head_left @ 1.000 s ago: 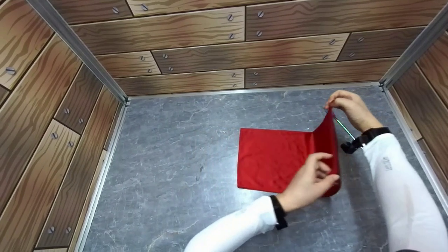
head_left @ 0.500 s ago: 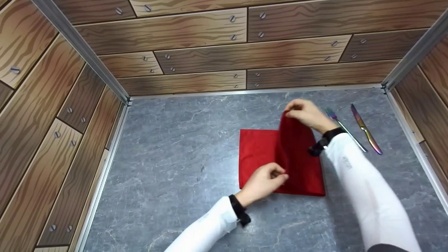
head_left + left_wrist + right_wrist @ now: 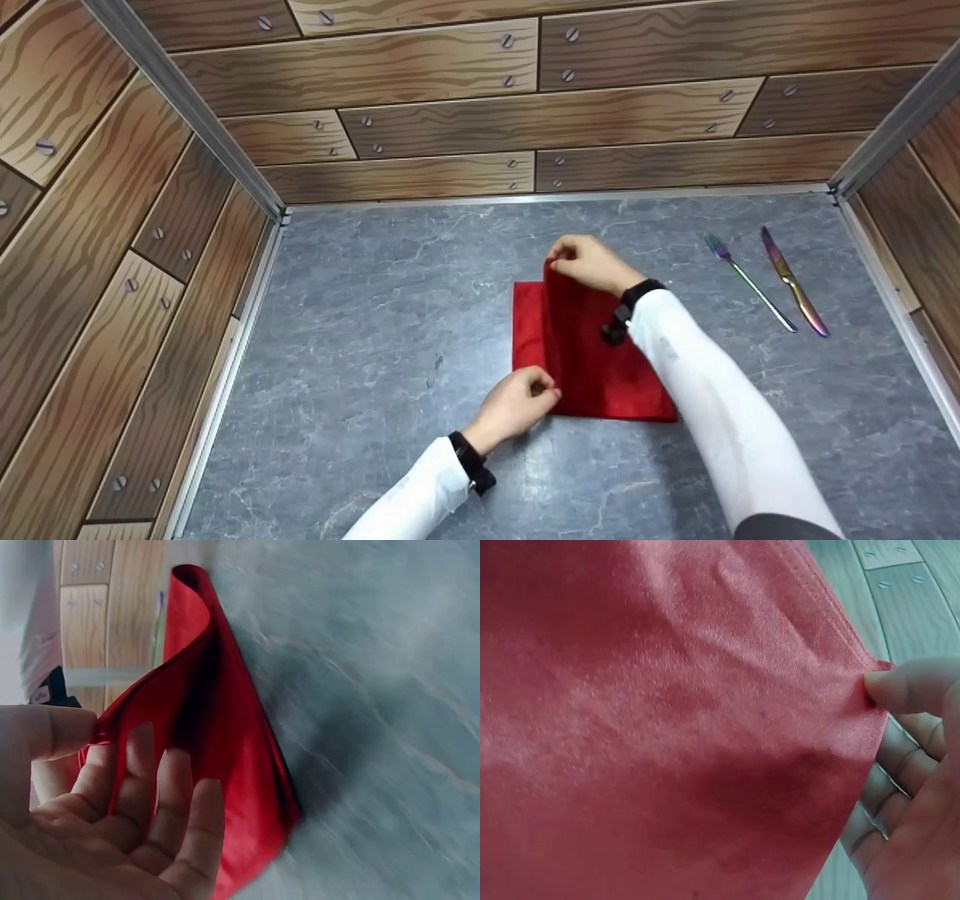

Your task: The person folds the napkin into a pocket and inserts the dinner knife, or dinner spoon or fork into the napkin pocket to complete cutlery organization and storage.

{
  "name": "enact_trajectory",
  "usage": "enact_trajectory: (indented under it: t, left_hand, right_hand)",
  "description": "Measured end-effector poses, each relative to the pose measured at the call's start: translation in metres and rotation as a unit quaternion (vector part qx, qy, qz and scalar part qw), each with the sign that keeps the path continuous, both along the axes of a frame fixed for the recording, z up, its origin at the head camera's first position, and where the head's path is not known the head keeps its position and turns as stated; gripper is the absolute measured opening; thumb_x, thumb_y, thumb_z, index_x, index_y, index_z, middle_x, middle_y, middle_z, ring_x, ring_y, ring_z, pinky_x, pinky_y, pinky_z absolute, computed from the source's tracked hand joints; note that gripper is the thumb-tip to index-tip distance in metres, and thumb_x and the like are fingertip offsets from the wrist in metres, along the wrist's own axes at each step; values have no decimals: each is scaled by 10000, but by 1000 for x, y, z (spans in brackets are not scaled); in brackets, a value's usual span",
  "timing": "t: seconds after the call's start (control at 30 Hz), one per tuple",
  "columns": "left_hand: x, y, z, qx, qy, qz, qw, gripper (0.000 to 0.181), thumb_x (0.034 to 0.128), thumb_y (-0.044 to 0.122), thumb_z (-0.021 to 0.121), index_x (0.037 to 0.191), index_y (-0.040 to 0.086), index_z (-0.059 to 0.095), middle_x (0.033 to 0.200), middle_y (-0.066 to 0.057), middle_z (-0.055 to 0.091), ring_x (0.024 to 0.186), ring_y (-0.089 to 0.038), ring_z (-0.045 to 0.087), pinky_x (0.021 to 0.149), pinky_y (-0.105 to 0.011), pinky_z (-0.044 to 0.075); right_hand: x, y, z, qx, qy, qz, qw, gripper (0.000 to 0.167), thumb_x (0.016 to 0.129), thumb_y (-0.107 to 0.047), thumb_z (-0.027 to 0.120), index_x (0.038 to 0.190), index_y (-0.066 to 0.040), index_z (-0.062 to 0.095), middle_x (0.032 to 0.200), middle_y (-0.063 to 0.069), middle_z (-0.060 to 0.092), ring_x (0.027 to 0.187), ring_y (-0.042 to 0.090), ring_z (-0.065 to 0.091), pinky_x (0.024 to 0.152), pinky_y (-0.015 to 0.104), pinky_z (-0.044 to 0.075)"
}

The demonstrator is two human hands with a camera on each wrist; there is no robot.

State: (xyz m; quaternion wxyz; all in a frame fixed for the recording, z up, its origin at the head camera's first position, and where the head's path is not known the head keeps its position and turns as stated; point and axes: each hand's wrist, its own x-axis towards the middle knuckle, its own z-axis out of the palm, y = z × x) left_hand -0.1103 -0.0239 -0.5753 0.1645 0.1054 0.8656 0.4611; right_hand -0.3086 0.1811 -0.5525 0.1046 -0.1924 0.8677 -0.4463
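Observation:
A red cloth napkin lies on the grey surface, its right part folded over toward the left with the free edge held up. My left hand pinches the near corner of that edge between thumb and index finger; the left wrist view shows the cloth curving away from the pinch, the other fingers loosely spread. At the far corner my right hand pinches the edge. In the right wrist view the thumb presses the hemmed corner of the cloth. A strip of the lower layer shows left of the raised edge.
To the right lie a rainbow-coloured fork and a matching knife, side by side and slanted. Wood-patterned walls enclose the grey marbled surface at the back, left and right.
Both hands have moved left, carrying the raised napkin edge from the right side over toward the left edge. The fork and knife, earlier hidden behind the right hand and arm, are now uncovered.

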Motion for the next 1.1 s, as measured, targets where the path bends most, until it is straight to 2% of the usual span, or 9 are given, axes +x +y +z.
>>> enact_trajectory:
  t: [0.23, 0.4, 0.53, 0.73, 0.93, 1.1]
  left_hand:
    - [0, -18, -16, -410, -103, 151, 9990, 86, 945, 239, 674, 908, 161, 670, 865, 78, 599, 778, -79, 563, 746, -302, 503]
    - [0, -24, -22, -477, -70, 172, 9987, 81, 924, 205, 673, 867, 150, 656, 826, 79, 580, 771, -86, 541, 735, -291, 492]
    - [1, -31, -23, -458, 25, 185, 9988, 89, 898, 175, 666, 819, 147, 634, 797, 72, 560, 753, -93, 525, 713, -285, 477]
    - [3, -41, -24, -375, -92, 215, 9990, 81, 877, 155, 645, 800, 151, 619, 782, 67, 553, 739, -100, 520, 690, -286, 462]
    - [4, -46, -26, -433, -246, 233, 9985, 43, 861, 137, 636, 825, 138, 612, 765, 67, 552, 716, -93, 506, 666, -275, 448]
    - [5, -51, -30, -294, -406, 431, 9978, 57, 877, 113, 651, 929, 103, 630, 804, 52, 605, 743, -97, 550, 697, -292, 480]
  right_hand:
    - [2, -22, -22, 326, -242, 140, 9991, 127, 966, -52, 628, 1060, 20, 676, 937, 108, 664, 850, 215, 579, 765, 342, 472]
    - [3, -35, -33, 758, -423, 198, 9960, 145, 1008, -76, 593, 1104, 11, 655, 1045, 155, 684, 962, 276, 617, 857, 404, 494]
    - [3, -46, -31, 1006, -413, 185, 9939, 147, 1027, -97, 581, 1129, -7, 636, 1116, 180, 677, 1057, 320, 626, 927, 457, 493]
    - [5, -57, -28, 1247, -405, 152, 9913, 134, 1023, -124, 610, 1112, -34, 654, 1084, 158, 677, 994, 302, 622, 885, 451, 495]
    - [7, -64, -33, 1564, -272, -138, 9872, 137, 1002, -181, 650, 1040, -50, 669, 1026, 124, 674, 908, 278, 595, 849, 440, 491]
    - [7, -68, -39, 1806, -149, -476, 9823, 150, 993, -219, 653, 1018, -76, 691, 1010, 101, 695, 894, 279, 614, 837, 449, 503]
